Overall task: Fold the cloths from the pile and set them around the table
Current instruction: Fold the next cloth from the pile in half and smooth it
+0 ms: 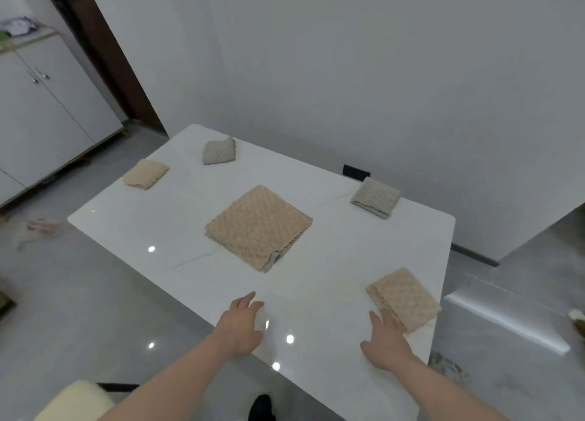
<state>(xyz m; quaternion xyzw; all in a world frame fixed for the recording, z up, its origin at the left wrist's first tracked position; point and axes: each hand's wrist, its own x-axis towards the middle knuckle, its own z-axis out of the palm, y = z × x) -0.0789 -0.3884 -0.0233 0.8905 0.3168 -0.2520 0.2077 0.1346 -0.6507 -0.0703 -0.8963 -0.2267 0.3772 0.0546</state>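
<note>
From the head view, I see a white glossy table (332, 262) with the pile (258, 227) of unfolded cloths at its centre: a beige, bubble-textured square on top, with a grey layer peeking out at its near corner, so I judge at least two cloths remain there. Four folded cloths already sit near the table's edges: a beige one (145, 173) at the far left, a grey one (219, 151) at the far end, a grey one (375, 198) at the right edge, and a beige one (403, 298) at the near right corner.

My right hand (387, 341) lies flat with straight fingers, the fingertips touching the near edge of that last folded cloth; it grasps nothing. My left hand (242, 324) hovers over or rests on the bare tabletop between me and the pile, fingers relaxed and spread, also holding nothing.

The cloths look soft, light and limp, a plush knobbly fabric that will sag and unfold if lifted from the middle. The tabletop looks slick, so I expect a cloth to slide rather than stay put when pushed. For the next one, I would pinch the top layer alone at its two nearest corners, taking care not to drag the grey layer beneath along with it.
</note>
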